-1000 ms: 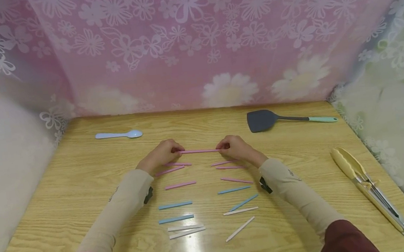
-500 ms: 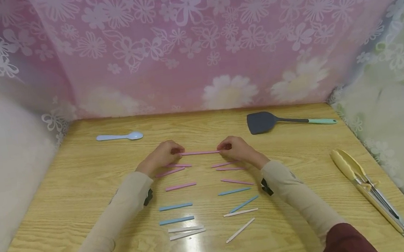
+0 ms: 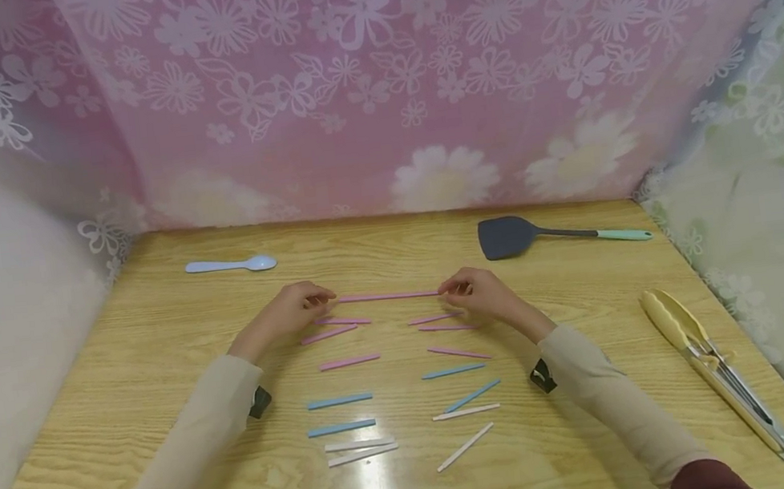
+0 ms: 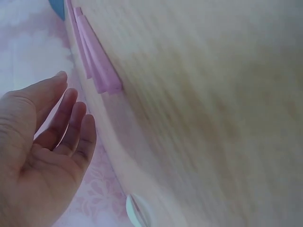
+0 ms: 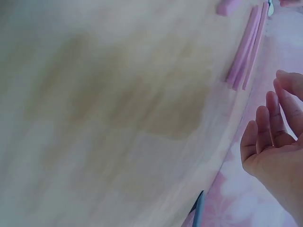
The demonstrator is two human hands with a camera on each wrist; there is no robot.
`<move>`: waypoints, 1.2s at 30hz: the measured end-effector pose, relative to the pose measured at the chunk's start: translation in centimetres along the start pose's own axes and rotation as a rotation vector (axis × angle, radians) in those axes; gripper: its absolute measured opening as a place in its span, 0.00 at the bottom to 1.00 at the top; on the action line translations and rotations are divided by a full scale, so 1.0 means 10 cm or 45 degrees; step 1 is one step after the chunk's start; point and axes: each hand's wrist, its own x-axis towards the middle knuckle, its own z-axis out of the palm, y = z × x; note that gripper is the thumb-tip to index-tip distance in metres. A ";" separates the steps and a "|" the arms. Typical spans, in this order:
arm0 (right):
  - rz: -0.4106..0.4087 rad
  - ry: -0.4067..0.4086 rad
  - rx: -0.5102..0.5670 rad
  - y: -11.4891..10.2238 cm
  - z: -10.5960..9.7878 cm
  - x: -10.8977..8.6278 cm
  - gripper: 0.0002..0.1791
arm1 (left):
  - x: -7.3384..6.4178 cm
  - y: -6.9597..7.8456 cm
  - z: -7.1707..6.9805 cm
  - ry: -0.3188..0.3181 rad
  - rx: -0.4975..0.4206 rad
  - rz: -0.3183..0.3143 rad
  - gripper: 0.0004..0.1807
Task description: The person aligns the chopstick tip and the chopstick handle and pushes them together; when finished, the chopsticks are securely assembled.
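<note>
A long pink stick lies crosswise on the wood-grained surface, between the left hand and the right hand. Each hand is just beside one end of it. The left grip is released, thumb and fingers gently bent and apart from the sticks in its wrist view; the right grip is released too, its fingers loosely bent around air. From the head view alone, I cannot tell whether a fingertip brushes either end of the stick. Nearer the person, short sticks lie in two columns. On the left are two pink sticks close to the hand, a single pink stick, two blue sticks and two white sticks. The right column has two pink sticks by the hand, partly covered, then a slanted pink stick, two blue sticks and two white sticks. A pale blue spoon lies toward the far left, and a dark spatula with a mint handle toward the far right. Yellow-tipped tongs rest along the right edge. Behind the surface hangs a pink flowered cloth.
</note>
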 end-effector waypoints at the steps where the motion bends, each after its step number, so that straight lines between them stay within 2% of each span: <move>1: 0.003 -0.010 0.001 0.01 0.00 -0.02 0.09 | -0.03 0.00 0.00 -0.005 -0.006 -0.004 0.15; 7: -0.024 -0.065 0.027 0.08 0.06 -0.08 0.10 | -0.12 -0.01 0.04 -0.040 -0.053 0.023 0.16; 12: -0.092 -0.095 0.009 0.11 0.11 -0.08 0.10 | -0.12 -0.04 0.07 -0.063 -0.046 0.039 0.15; 16: -0.100 -0.126 -0.012 0.10 0.14 -0.06 0.09 | -0.10 -0.05 0.09 -0.074 -0.024 0.066 0.14; 23: -0.147 -0.135 -0.054 0.10 0.18 -0.04 0.06 | -0.09 -0.06 0.10 -0.058 -0.011 0.164 0.10; 30: -0.148 -0.156 -0.063 0.08 0.17 -0.05 0.05 | -0.06 -0.05 0.11 -0.082 0.029 0.077 0.11; 36: -0.083 -0.152 -0.022 0.02 0.15 -0.06 0.06 | -0.06 -0.02 0.11 -0.069 -0.019 0.041 0.11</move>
